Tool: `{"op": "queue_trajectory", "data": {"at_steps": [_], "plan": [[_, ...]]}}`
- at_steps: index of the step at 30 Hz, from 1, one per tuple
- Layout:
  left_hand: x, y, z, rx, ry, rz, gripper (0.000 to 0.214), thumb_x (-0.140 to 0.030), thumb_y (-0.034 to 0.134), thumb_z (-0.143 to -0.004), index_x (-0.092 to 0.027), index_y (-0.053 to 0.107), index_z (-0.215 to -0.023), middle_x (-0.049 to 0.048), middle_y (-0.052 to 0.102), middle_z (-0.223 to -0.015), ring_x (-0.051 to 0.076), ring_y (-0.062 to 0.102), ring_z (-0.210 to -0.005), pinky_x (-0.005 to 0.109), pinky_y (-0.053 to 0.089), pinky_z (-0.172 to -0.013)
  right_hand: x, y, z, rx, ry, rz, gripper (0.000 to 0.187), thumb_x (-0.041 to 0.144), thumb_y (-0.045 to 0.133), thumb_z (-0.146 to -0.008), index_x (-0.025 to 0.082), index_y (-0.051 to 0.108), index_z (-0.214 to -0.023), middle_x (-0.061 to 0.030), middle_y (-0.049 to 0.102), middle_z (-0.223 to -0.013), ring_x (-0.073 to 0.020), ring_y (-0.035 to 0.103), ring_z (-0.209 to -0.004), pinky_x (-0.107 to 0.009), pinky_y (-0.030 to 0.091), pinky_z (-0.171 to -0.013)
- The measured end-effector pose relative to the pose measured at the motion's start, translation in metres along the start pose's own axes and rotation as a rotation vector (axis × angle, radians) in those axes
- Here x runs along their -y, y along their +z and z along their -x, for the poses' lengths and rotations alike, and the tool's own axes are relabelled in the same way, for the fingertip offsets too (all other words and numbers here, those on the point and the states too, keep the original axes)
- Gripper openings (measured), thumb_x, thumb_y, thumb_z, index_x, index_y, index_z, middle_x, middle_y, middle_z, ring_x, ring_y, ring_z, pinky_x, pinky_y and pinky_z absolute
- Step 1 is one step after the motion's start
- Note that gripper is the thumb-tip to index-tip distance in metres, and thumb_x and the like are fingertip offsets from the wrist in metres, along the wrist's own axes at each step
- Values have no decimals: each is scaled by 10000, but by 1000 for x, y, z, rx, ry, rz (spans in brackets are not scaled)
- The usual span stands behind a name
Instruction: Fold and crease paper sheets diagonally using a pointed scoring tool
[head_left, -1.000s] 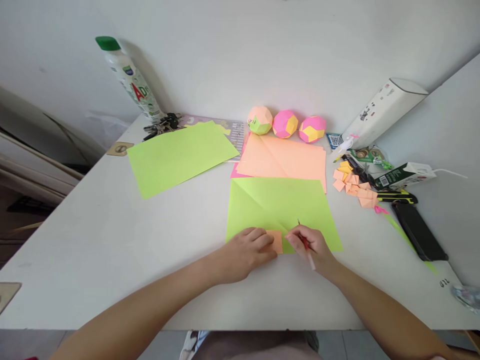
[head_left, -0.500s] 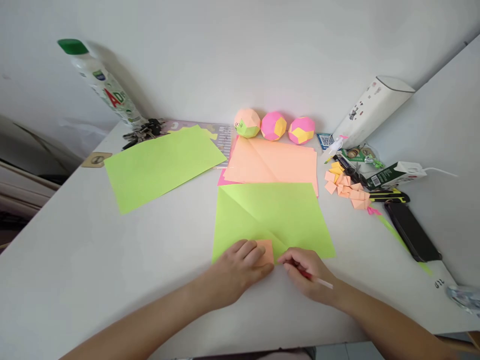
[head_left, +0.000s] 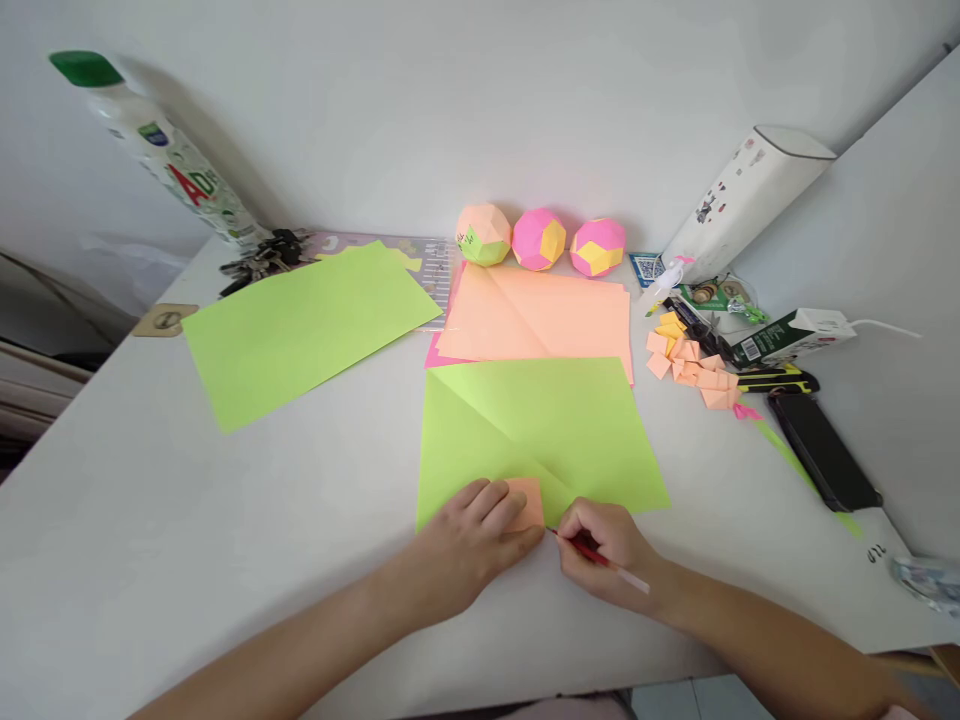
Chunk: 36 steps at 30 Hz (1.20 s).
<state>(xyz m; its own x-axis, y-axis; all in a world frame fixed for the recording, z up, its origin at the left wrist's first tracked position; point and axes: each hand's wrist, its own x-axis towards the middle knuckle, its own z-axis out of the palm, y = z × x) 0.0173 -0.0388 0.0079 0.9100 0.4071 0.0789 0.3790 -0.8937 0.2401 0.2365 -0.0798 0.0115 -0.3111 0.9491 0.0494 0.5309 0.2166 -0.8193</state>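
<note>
A green sheet of paper (head_left: 540, 420) lies in front of me, with a diagonal crease across it. On its near edge is a small peach paper square (head_left: 530, 500), partly hidden by my left hand (head_left: 472, 535). That hand presses down on the square, palm low and fingers lying over it. In my right hand (head_left: 604, 550) is a red pen (head_left: 590, 551) with a pale rear end, pinched between thumb and fingers. The pen's tip points left, at the square's lower right corner by the green sheet's edge.
Behind the green sheet lie peach sheets (head_left: 562, 310) and three paper balls (head_left: 538, 240). Another green sheet (head_left: 307, 335) is at left, near a bottle (head_left: 180, 165) and keys (head_left: 262, 262). Folded peach pieces (head_left: 697, 372), a cutter (head_left: 780, 379) and a black phone (head_left: 825, 450) lie right.
My right hand has closed more tightly around the pen, and the tip now shows by the square's corner. The left hand stays on the square. The view has shifted slightly.
</note>
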Motion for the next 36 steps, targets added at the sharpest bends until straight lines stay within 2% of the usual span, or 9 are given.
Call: {"op": "queue_trajectory", "data": {"at_steps": [10,23,36], "plan": [[0,0,0,14,-8,8,485,-90,458,-805,-224,450,-1271,89,500,-1065,267,424,-997,418,396,-874,2,-1,-1,32,15,-3,150,155,493,-751,213,414,-638,70,430,-529,-69,374,-462,-182,323,-457],[1,2,1,-29,9,-16,498,-93,501,-773,-220,475,-1254,95,501,-1040,268,430,-1004,419,395,-879,0,0,0,32,32,-33,149,154,503,-744,212,414,-639,75,416,-529,-68,364,-459,-184,308,-451],[2,3,1,-23,12,8,502,-63,451,-783,-211,464,-1263,98,496,-1049,272,424,-989,428,409,-862,1,0,-1,36,31,-42,138,149,495,-735,208,416,-639,72,411,-537,-68,358,-465,-188,299,-454]]}}
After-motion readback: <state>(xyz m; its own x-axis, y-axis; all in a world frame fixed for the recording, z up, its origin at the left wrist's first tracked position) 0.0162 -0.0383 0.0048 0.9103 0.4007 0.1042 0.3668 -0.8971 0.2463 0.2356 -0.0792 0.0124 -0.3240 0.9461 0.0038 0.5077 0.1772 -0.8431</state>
